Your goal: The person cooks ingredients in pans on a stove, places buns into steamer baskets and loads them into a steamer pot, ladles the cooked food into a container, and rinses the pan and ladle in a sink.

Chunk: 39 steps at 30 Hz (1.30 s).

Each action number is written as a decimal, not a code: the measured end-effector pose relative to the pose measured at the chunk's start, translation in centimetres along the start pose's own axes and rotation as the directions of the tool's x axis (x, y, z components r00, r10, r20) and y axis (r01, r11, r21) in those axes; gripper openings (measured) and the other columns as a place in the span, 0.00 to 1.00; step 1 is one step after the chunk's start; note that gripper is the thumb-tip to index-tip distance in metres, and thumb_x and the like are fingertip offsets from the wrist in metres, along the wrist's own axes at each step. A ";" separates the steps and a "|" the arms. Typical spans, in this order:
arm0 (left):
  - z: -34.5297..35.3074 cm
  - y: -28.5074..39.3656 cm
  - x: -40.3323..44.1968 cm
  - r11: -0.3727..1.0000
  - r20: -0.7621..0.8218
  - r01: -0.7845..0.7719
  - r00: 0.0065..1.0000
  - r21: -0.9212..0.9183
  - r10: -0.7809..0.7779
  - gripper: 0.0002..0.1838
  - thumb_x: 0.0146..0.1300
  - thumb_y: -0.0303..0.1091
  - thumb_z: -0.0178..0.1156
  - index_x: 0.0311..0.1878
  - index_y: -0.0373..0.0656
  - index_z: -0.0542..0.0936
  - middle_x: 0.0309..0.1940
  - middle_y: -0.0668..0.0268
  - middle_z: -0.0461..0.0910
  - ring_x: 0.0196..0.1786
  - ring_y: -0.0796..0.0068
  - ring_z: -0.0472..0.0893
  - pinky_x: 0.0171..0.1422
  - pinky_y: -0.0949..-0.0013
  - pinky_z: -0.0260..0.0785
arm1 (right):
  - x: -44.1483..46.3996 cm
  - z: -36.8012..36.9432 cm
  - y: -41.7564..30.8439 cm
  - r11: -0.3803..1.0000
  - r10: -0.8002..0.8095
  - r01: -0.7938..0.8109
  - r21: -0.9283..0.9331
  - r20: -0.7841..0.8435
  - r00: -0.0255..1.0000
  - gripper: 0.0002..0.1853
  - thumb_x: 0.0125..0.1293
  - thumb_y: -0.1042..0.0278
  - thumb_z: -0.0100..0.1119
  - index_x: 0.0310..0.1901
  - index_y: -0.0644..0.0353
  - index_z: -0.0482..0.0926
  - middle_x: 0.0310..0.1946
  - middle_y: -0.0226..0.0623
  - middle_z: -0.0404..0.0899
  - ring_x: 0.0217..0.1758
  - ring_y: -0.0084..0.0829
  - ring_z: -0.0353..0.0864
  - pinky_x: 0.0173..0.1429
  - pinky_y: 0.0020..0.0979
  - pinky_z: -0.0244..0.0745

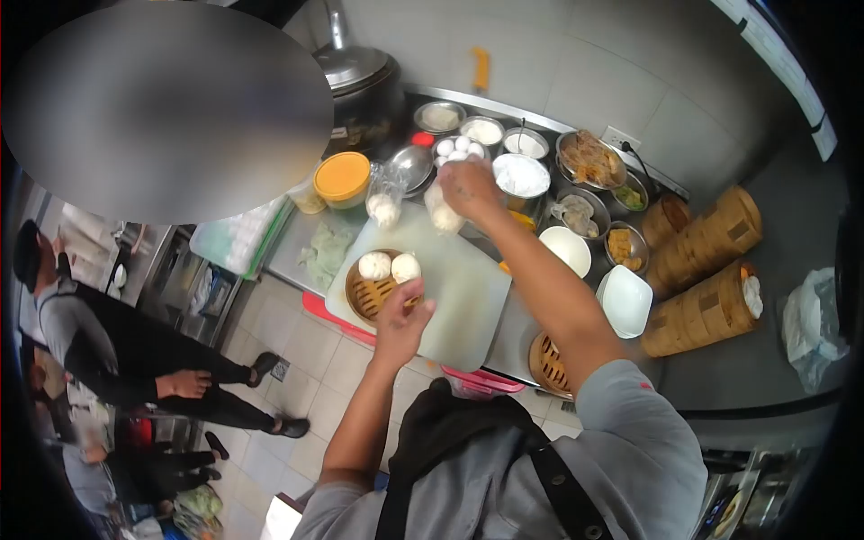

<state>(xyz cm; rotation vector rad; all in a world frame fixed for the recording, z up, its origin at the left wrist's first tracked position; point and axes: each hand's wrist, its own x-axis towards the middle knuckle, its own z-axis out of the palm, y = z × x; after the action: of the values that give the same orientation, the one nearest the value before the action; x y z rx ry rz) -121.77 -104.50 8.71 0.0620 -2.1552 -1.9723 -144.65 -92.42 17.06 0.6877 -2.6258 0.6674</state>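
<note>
On the pale cutting board [477, 310] stands a round bamboo steamer basket [364, 297] with two white buns [375, 265] at its far side. My left hand [402, 324] is at the basket's right rim, just below one bun, thumb apart from the fingers; nothing shows in it. My right hand [470, 187] reaches to the board's far edge, fingers closed at the top of a clear plastic bag [444, 214] with pale buns inside. Left of it stands another clear bag of buns [384, 209]. My right fingertips are partly hidden.
Behind the board are a bowl of eggs [459, 148], a bowl of white powder [521, 175] and an orange-lidded tub [342, 176]. Stacked bamboo steamers [702, 243] and white bowls [624, 301] stand right. A green cloth [324, 255] lies left. A co-worker [135, 342] stands farther left.
</note>
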 end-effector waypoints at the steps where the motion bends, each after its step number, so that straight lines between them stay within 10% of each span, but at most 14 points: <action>1: 1.3 0.4 0.7 0.998 -0.003 -0.011 1.000 0.063 0.012 0.26 0.66 0.39 0.59 0.63 0.37 0.68 0.60 0.56 0.70 0.59 0.67 0.73 0.60 0.65 0.69 | -0.4 -2.2 -0.4 0.995 -0.084 0.084 0.048 -0.008 0.996 0.10 0.59 0.64 0.52 0.29 0.55 0.83 0.33 0.43 0.82 0.46 0.43 0.75 0.53 0.45 0.64; 5: 7.1 1.6 5.8 0.734 -0.124 0.144 0.946 -0.664 -0.298 0.40 0.67 0.64 0.45 0.70 0.41 0.57 0.63 0.55 0.67 0.64 0.62 0.69 0.65 0.58 0.63 | -4.4 -10.3 -2.6 0.895 -0.373 0.431 0.113 -0.336 0.864 0.09 0.57 0.63 0.58 0.29 0.58 0.83 0.40 0.37 0.80 0.50 0.42 0.73 0.59 0.42 0.61; 9: 10.2 4.5 6.8 0.502 -0.142 -0.081 0.986 -0.861 -0.085 0.38 0.69 0.63 0.41 0.69 0.39 0.56 0.64 0.57 0.65 0.65 0.63 0.68 0.66 0.59 0.63 | -10.1 -13.9 -1.4 0.871 -0.400 0.459 0.177 -0.288 0.870 0.10 0.56 0.64 0.59 0.33 0.62 0.83 0.41 0.38 0.81 0.52 0.42 0.74 0.61 0.42 0.62; 11: 11.6 3.0 5.6 0.578 -0.375 -0.381 0.917 -0.722 0.136 0.30 0.73 0.54 0.41 0.66 0.40 0.59 0.60 0.59 0.67 0.59 0.69 0.71 0.60 0.67 0.64 | -14.3 -14.4 1.4 0.763 -0.348 0.387 0.518 -0.175 0.921 0.11 0.60 0.67 0.54 0.37 0.64 0.82 0.43 0.40 0.81 0.54 0.43 0.74 0.60 0.42 0.65; 13: 11.8 2.1 3.7 0.611 -0.398 -0.350 0.915 -0.710 0.061 0.24 0.74 0.50 0.42 0.60 0.39 0.66 0.54 0.62 0.71 0.55 0.73 0.71 0.58 0.69 0.64 | -17.4 -11.8 3.9 0.667 -0.361 0.412 0.621 -0.215 0.907 0.14 0.64 0.69 0.47 0.46 0.63 0.81 0.46 0.42 0.81 0.51 0.37 0.78 0.49 0.37 0.74; 15: 12.7 1.7 2.1 0.898 -0.448 -0.230 0.893 -0.376 0.041 0.17 0.73 0.42 0.47 0.51 0.38 0.73 0.46 0.65 0.75 0.48 0.79 0.73 0.55 0.72 0.66 | -21.8 -8.3 6.2 0.032 0.081 -0.280 0.959 0.277 0.958 0.19 0.66 0.68 0.42 0.56 0.60 0.75 0.51 0.43 0.79 0.45 0.32 0.81 0.36 0.28 0.77; 19: 14.8 2.4 -2.2 0.937 -0.207 -0.069 0.978 -0.342 -0.004 0.06 0.68 0.29 0.55 0.42 0.36 0.77 0.32 0.72 0.77 0.34 0.85 0.73 0.40 0.79 0.67 | -29.5 -3.8 6.8 -0.336 0.147 -0.440 0.833 0.508 0.849 0.24 0.69 0.63 0.54 0.65 0.56 0.64 0.52 0.34 0.75 0.37 0.28 0.83 0.28 0.23 0.74; 21: 14.9 2.2 -2.8 0.998 -0.044 -0.046 0.998 0.040 0.048 0.06 0.67 0.29 0.57 0.42 0.37 0.76 0.33 0.70 0.77 0.36 0.84 0.73 0.43 0.79 0.66 | -31.8 -3.0 7.2 -0.603 0.079 -0.367 0.709 0.510 0.856 0.20 0.68 0.55 0.56 0.59 0.50 0.69 0.47 0.32 0.78 0.43 0.27 0.81 0.36 0.27 0.76; 31: 17.1 7.3 -2.8 0.826 0.126 -0.195 0.981 0.529 0.151 0.09 0.63 0.32 0.63 0.34 0.35 0.78 0.24 0.69 0.73 0.30 0.82 0.71 0.34 0.75 0.64 | -32.1 -4.3 7.8 -0.803 0.081 -0.206 0.559 0.445 0.892 0.33 0.68 0.35 0.43 0.66 0.48 0.61 0.58 0.29 0.74 0.58 0.29 0.74 0.54 0.32 0.69; 35: 15.1 6.7 -1.5 0.804 0.203 -0.365 0.931 0.469 0.304 0.04 0.60 0.29 0.61 0.34 0.38 0.79 0.29 0.56 0.74 0.31 0.60 0.76 0.34 0.61 0.68 | -29.8 -2.5 6.6 -0.811 0.220 -0.148 0.566 0.529 0.819 0.29 0.69 0.39 0.43 0.64 0.48 0.64 0.57 0.29 0.75 0.56 0.29 0.76 0.52 0.33 0.72; 37: 14.3 6.6 -0.4 0.688 0.222 -0.454 0.888 0.566 0.403 0.01 0.58 0.24 0.59 0.33 0.37 0.77 0.29 0.54 0.74 0.33 0.53 0.76 0.36 0.58 0.68 | -30.0 1.3 7.6 -0.836 0.168 -0.182 0.518 0.558 0.813 0.26 0.70 0.41 0.44 0.62 0.46 0.66 0.55 0.27 0.75 0.54 0.29 0.76 0.50 0.33 0.71; 39: 13.7 8.3 -0.4 0.634 0.240 -0.552 0.824 0.541 0.513 0.02 0.56 0.21 0.57 0.33 0.37 0.76 0.29 0.52 0.74 0.34 0.48 0.75 0.39 0.54 0.67 | -29.3 2.9 8.0 -0.900 -0.178 -0.256 0.352 0.239 0.955 0.24 0.69 0.42 0.45 0.61 0.43 0.67 0.54 0.25 0.75 0.54 0.29 0.74 0.47 0.34 0.70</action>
<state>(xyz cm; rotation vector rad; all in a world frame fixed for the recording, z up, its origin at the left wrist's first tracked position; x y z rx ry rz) -122.97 -90.16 15.80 -0.4974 -2.3746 -0.9368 -125.34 -76.95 -0.87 0.5928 0.0218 3.7653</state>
